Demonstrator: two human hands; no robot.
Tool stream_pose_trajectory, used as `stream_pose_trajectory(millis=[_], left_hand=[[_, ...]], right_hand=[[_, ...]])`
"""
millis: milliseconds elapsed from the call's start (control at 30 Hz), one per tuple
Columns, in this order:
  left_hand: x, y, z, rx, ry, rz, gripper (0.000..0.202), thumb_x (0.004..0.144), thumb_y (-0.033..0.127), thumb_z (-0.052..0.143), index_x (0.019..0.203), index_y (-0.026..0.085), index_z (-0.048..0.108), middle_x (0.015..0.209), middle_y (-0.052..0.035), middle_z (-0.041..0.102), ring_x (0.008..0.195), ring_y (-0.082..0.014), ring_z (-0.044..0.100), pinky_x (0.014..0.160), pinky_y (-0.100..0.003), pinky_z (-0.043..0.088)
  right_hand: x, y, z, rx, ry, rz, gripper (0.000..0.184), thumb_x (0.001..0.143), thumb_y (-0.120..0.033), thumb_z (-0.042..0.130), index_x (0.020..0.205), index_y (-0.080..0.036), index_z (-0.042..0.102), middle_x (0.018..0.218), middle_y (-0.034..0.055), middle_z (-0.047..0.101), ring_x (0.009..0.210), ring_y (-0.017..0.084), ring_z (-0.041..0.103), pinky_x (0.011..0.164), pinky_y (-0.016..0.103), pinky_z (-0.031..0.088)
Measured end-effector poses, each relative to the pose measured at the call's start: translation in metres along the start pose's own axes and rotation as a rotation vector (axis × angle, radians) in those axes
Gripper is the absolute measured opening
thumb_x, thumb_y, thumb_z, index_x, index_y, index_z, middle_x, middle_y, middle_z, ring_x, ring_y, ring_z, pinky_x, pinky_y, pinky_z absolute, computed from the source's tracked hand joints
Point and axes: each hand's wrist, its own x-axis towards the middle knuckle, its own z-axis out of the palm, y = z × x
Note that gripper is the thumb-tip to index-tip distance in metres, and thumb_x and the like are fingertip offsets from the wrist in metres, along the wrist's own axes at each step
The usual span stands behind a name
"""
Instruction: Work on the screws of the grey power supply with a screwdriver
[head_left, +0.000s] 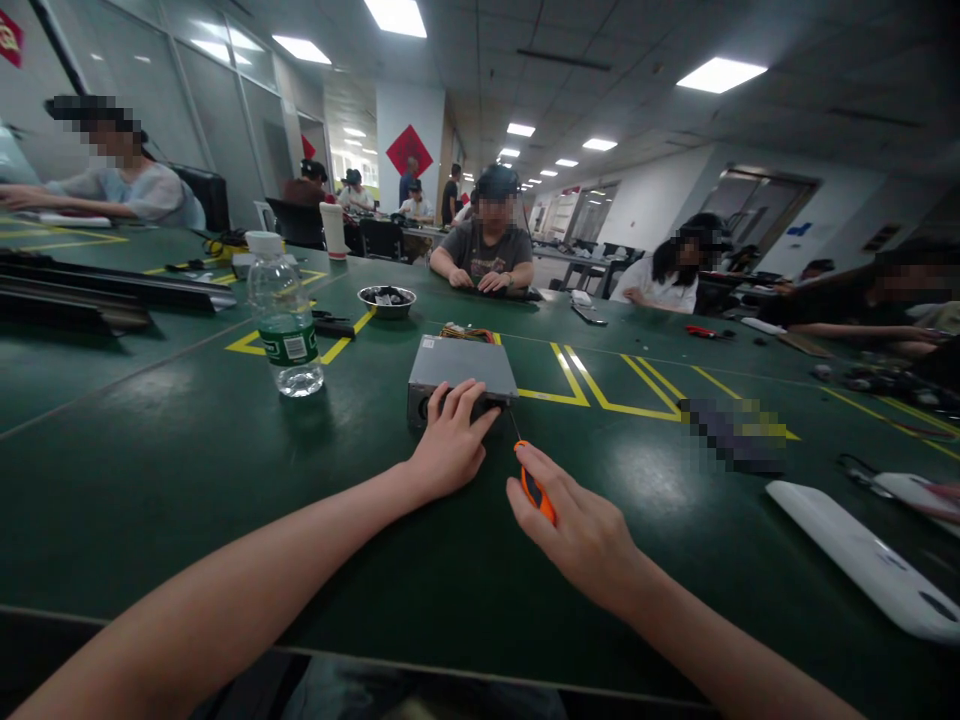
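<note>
Pressing our open left hand (450, 440) on the metal box (463, 368) right of the bottle (285, 320), probably heavy and stiff, best gripped by its sides, we clutch a screwdriver (534, 490) in our right hand (585, 535).

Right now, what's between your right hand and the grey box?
Only the thin shaft of the screwdriver, pointing from the right hand toward the box over bare green table, in the head view.

A single head-worn view looks forward and slightly down across the green tabletop (150, 480). The forearms enter from the bottom edge, close to the lens, and the room recedes toward the top of the frame.
</note>
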Motion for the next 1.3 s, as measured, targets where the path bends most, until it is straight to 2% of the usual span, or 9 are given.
stream_pose_trajectory(millis=[300,400,500,600,733,833,967,1133,1300], left_hand=[[-0.001,-0.003,0.001,-0.001,-0.005,0.016,0.050,0.069,0.010,0.051,0.118,0.019,0.053,0.133,-0.0146,0.035,0.129,-0.0293,0.025,0.105,-0.051,0.017],[-0.002,-0.003,0.001,-0.009,-0.009,0.023,0.048,0.071,0.011,0.050,0.119,0.019,0.052,0.133,-0.0151,0.034,0.129,-0.0293,0.025,0.106,-0.051,0.016],[-0.002,-0.004,0.001,-0.016,-0.005,0.020,0.048,0.070,0.012,0.051,0.118,0.019,0.053,0.133,-0.0153,0.035,0.129,-0.0297,0.025,0.106,-0.051,0.015],[-0.001,-0.004,0.000,-0.026,0.001,0.017,0.050,0.069,0.011,0.052,0.118,0.019,0.052,0.132,-0.0147,0.036,0.129,-0.0297,0.025,0.106,-0.051,0.015],[-0.001,-0.005,-0.001,-0.033,0.003,0.036,0.049,0.071,0.012,0.052,0.119,0.019,0.052,0.133,-0.0154,0.036,0.129,-0.0295,0.025,0.106,-0.050,0.016],[-0.002,-0.005,-0.001,-0.013,0.002,0.039,0.049,0.071,0.012,0.052,0.120,0.018,0.051,0.133,-0.0159,0.035,0.129,-0.0297,0.025,0.105,-0.051,0.017],[-0.002,-0.005,0.000,-0.009,0.010,0.036,0.050,0.071,0.012,0.052,0.120,0.019,0.052,0.132,-0.0149,0.036,0.129,-0.0291,0.025,0.106,-0.051,0.016],[-0.001,-0.004,0.000,-0.015,0.010,0.032,0.049,0.070,0.012,0.052,0.119,0.019,0.052,0.132,-0.0148,0.037,0.128,-0.0291,0.026,0.106,-0.050,0.017],[-0.001,-0.004,0.001,-0.011,-0.001,0.030,0.051,0.070,0.012,0.052,0.120,0.019,0.051,0.133,-0.0150,0.035,0.129,-0.0295,0.024,0.106,-0.051,0.017]], right_hand=[[0.009,-0.003,-0.011,-0.207,-0.105,0.179,0.012,0.086,-0.021,0.050,0.082,-0.014,0.059,0.087,0.0108,0.066,0.068,0.016,0.061,0.058,0.026,0.041],[0.009,-0.011,-0.014,-0.303,-0.186,0.187,0.016,0.087,-0.012,0.041,0.087,-0.012,0.058,0.087,0.0126,0.064,0.063,0.015,0.055,0.055,0.026,0.038],[0.011,-0.018,-0.016,-0.323,-0.293,0.173,0.019,0.084,-0.006,0.040,0.089,-0.013,0.057,0.075,0.0073,0.060,0.059,0.014,0.051,0.054,0.027,0.034],[0.016,-0.018,-0.018,-0.320,-0.325,0.188,0.012,0.085,-0.017,0.046,0.081,-0.015,0.056,0.061,0.0017,0.052,0.053,0.014,0.047,0.052,0.028,0.031],[0.025,-0.012,-0.023,-0.347,-0.271,0.250,0.027,0.087,-0.033,0.045,0.066,-0.017,0.051,0.050,-0.0006,0.045,0.045,0.013,0.044,0.049,0.027,0.028],[0.025,-0.011,-0.022,-0.301,-0.256,0.256,0.025,0.086,-0.034,0.043,0.081,-0.013,0.056,0.063,0.0055,0.055,0.050,0.015,0.049,0.048,0.027,0.031],[0.017,-0.016,-0.013,-0.194,-0.213,0.168,0.023,0.083,-0.012,0.038,0.099,-0.012,0.054,0.095,0.0161,0.058,0.071,0.019,0.055,0.059,0.028,0.040],[0.015,-0.014,-0.009,-0.170,-0.190,0.132,0.025,0.084,-0.007,0.036,0.091,-0.016,0.057,0.084,0.0094,0.059,0.066,0.016,0.053,0.060,0.026,0.038],[0.016,-0.009,-0.016,-0.259,-0.263,0.282,0.021,0.089,-0.027,0.041,0.090,-0.017,0.060,0.067,0.0028,0.054,0.050,0.013,0.047,0.049,0.025,0.031]])
